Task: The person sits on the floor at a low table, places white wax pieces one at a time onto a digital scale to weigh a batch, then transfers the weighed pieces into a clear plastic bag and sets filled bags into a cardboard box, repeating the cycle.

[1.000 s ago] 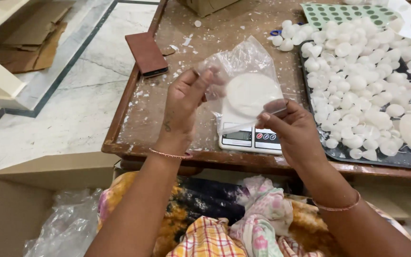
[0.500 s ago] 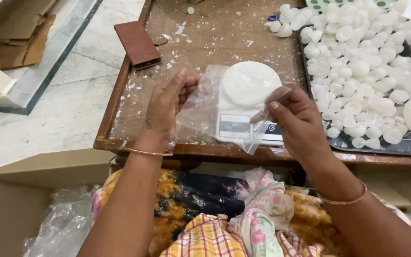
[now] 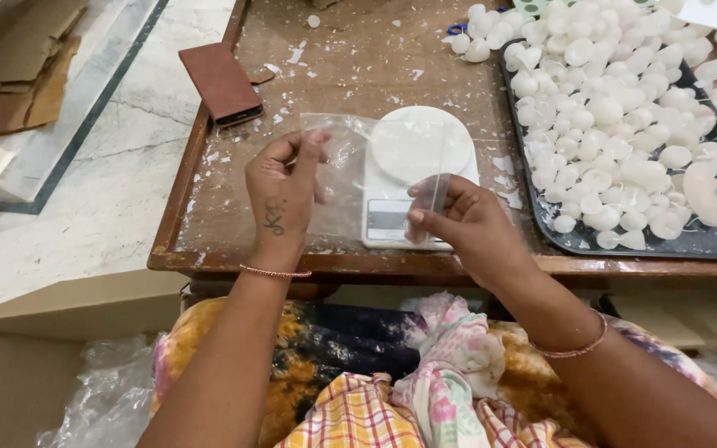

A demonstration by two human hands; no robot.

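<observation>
A clear bag [image 3: 350,178] is held up over the scale [image 3: 418,176], pinched at both ends. Its left edge is gripped by the left hand [image 3: 282,195], fingers curled tight on the plastic, just left of the scale. Its right edge is nipped between thumb and fingers of the right hand [image 3: 466,226], which is placed over the scale's front right corner. The bag is stretched flat between the two hands, and the scale's round white platter is seen through it; whether anything is inside the bag cannot be told. The scale is set on the table [image 3: 350,66], close to its near edge, with white crumbs scattered around it. Right of the scale, a dark tray [image 3: 707,242] is loaded with a heap of white pieces [image 3: 616,108], a few of them spilled onto the table beyond the scale. Up and to the left of the scale, a brown wallet [image 3: 221,83] is laid at the table's left edge. Well left of the scale, flattened cardboard [image 3: 18,83] is seen on the floor. Below the scale, patterned cloth [image 3: 425,382] is spread across the lap.
</observation>
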